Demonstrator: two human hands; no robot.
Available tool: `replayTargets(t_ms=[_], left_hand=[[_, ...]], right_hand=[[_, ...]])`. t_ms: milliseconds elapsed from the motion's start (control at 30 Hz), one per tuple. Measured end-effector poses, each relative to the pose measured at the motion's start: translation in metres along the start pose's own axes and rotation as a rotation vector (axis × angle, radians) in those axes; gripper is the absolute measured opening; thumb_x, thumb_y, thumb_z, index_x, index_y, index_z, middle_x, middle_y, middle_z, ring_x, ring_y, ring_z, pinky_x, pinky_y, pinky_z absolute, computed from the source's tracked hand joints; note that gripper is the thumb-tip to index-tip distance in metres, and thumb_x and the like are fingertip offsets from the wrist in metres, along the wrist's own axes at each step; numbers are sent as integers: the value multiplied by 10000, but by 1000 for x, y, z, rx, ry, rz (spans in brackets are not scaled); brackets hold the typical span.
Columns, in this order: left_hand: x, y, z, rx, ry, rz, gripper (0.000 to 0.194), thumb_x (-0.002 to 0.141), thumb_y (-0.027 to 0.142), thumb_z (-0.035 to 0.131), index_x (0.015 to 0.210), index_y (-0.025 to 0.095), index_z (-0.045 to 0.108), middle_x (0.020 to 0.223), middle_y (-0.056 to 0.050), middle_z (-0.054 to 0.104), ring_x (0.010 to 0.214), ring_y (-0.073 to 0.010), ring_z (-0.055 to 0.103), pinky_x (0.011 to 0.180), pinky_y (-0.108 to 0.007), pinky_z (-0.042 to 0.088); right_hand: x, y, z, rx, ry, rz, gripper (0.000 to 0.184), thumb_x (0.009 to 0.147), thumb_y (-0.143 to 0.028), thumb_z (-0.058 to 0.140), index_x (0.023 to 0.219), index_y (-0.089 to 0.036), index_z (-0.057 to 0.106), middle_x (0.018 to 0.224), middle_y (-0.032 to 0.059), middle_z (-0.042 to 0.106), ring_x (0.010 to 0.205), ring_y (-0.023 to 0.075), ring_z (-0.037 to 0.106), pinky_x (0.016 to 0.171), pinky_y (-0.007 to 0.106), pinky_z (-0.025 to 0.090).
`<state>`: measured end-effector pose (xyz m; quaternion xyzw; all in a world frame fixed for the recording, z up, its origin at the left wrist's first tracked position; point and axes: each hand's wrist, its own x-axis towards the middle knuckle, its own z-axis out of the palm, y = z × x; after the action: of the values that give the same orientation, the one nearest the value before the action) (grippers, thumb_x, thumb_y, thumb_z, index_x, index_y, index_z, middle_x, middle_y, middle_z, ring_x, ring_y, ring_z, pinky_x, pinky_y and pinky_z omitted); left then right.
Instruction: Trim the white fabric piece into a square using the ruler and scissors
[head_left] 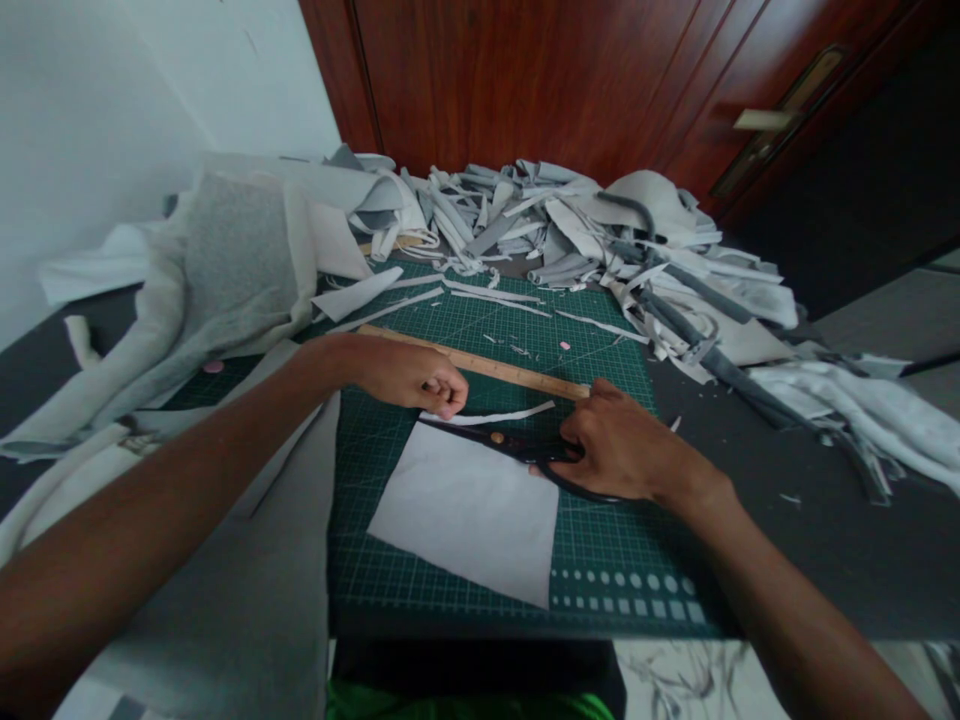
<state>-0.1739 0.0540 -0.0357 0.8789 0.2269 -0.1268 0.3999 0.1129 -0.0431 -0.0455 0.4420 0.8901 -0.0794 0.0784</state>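
My left hand sits at the middle of the green cutting mat, its curled fingertips pinching a thin white fabric strip. Its wrist side lies over a wooden ruler, which runs to my right hand. That hand grips black-handled scissors through the loops. The closed-looking blades point left along the top edge of a square of white fabric. My right fingers hide part of the handles and the ruler's right end.
Behind the mat lies a large heap of grey and white fabric scraps. A wide grey-and-white cloth spreads on the left. Loose strips and small bits lie on the mat's far side. A dark tabletop extends right. A reddish wooden door stands behind.
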Motion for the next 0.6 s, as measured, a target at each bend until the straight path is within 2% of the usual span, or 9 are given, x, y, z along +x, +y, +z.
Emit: replayTargets(t_ms=[333, 600], left_hand=[[0, 1, -1, -59, 24, 20, 144, 915, 247, 607, 794, 202, 672, 733, 4, 655, 668, -148, 588, 647, -207, 423], [-1, -3, -4, -61, -13, -7, 139, 940, 255, 586, 843, 202, 670, 796, 2, 665, 731, -148, 605, 688, -203, 427]], right_hand=[[-1, -3, -4, 49, -43, 3, 443, 926, -510, 641, 614, -197, 611, 692, 48, 705, 708, 194, 594, 920, 401, 344], [-1, -2, -1, 41, -40, -6, 461, 949, -510, 614, 616, -192, 615, 690, 52, 705, 673, 176, 571, 921, 397, 329]])
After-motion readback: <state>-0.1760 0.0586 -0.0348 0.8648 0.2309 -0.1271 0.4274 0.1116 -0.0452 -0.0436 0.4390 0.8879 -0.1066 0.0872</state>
